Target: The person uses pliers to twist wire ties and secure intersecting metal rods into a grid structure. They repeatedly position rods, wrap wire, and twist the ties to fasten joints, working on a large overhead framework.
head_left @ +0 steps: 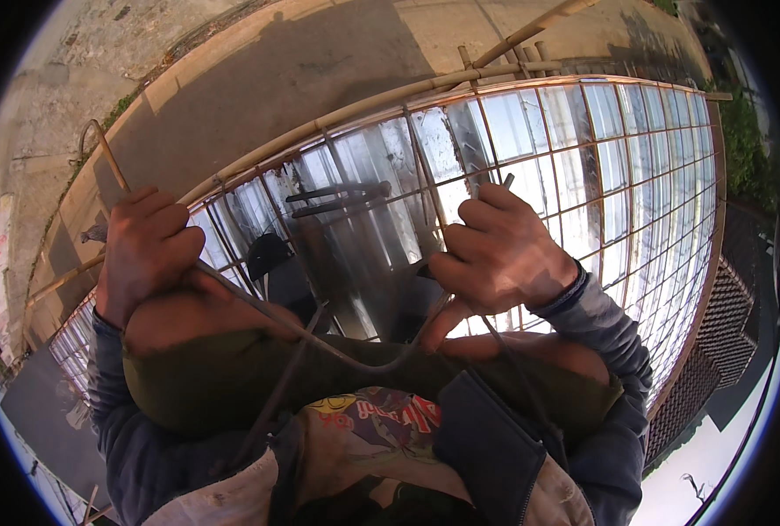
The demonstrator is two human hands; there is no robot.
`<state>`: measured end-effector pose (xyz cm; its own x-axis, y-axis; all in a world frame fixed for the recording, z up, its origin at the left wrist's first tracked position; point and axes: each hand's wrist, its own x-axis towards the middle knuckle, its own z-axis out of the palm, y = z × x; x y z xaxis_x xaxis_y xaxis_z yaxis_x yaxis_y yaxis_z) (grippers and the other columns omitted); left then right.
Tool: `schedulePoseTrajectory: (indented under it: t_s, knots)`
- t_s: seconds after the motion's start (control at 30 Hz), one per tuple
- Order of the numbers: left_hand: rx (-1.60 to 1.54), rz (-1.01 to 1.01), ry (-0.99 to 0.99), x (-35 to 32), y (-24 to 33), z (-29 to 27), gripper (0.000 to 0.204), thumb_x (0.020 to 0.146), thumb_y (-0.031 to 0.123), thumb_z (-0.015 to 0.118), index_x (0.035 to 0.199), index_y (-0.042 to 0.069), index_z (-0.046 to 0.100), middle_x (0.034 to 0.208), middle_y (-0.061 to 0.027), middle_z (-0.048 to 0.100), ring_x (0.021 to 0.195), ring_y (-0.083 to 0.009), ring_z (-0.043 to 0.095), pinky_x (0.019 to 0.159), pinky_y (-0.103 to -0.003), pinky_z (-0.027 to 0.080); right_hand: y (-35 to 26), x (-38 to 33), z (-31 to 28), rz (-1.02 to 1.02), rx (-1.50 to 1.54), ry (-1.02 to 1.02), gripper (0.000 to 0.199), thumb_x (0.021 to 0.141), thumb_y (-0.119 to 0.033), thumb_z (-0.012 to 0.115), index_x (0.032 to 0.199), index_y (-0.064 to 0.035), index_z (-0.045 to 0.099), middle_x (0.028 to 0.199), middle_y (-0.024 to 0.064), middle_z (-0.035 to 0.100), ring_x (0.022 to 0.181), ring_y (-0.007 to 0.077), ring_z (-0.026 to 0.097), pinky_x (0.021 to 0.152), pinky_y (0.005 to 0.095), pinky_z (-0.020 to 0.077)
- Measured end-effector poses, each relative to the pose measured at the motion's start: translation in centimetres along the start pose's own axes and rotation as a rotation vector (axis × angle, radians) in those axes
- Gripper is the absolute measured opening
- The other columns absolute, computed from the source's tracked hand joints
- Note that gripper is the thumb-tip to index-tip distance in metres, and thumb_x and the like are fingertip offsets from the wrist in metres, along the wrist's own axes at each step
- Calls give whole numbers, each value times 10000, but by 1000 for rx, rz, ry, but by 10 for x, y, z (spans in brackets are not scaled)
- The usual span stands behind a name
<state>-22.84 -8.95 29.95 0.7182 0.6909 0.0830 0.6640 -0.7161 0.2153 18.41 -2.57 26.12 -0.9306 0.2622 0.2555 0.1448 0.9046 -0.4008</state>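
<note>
Now, from the head camera, a thin grey-brown bent metal rod spans the middle of the frame, its hooked end rising at upper left and its long curve dipping at lower centre before climbing toward the right. At left of frame, the left hand is clenched in a fist with the rod gripped inside. Right of centre, the right hand has its fingers curled tightly round the rising part, thumb pointing down along it; a short grey tip shows above the knuckles, though the fingers hide whether it belongs to the same rod.

Under the curve, at lower centre, are dark green cloth trousers. Behind the hands, a rust-brown metal bar grid lies over shiny corrugated sheets from centre to right. A long tan bamboo pole crosses the upper centre, and brown roof tiles show at far right.
</note>
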Motion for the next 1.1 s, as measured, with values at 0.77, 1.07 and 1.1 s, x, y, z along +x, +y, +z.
schedulePoseTrajectory:
  t_s: [0.77,1.07,1.1]
  knots:
    - [-151,-403,307,97,-39,86,546,1048,461,677,1461,110,607,1474,-182,585,1385,-399,545,1175,-504,418,61,-68,49,883,442,535,463,1189,-433,440,998,-33,576,734,-54,425,663,64,352,586,272,312]
    - [-456,-672,-2,7,-35,174,530,990,287,781,1472,134,623,1498,-172,590,1401,-389,552,1169,-525,429,160,-133,156,1063,53,472,218,1126,-173,604,1136,19,708,872,230,700,737,355,698,674,432,532]
    - [-471,-699,1,-3,-35,179,527,985,269,788,1467,134,626,1494,-169,592,1397,-388,555,1168,-524,429,166,-137,165,1108,17,495,259,1134,-193,580,1145,20,726,916,242,721,790,407,705,712,467,539]
